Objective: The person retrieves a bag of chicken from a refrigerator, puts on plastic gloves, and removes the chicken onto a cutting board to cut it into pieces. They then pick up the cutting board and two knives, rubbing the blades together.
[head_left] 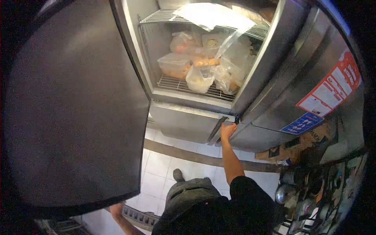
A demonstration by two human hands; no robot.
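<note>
L hand (116, 208) at bottom edge of open upper door (74, 117), R hand (228, 130) at top R corner of lower door (184, 122). Upper door: dark grey, flat, swung wide to L. Lower door: lighter silvery metal, directly below lit fridge compartment (156, 41); can't tell if fully shut. Count: 1 upper door, 1 lower door, 2 wire shelves (156, 16) visible, 2 signs on unit at R: 1 red/white sign (331, 91), 1 blue sign (301, 123). Bagged food (199, 80) overlaps, no. unclear. R fingers part-curled by dark strip (216, 129); can't tell if gripping. L fingers mostly hidden, grip unclear.
</note>
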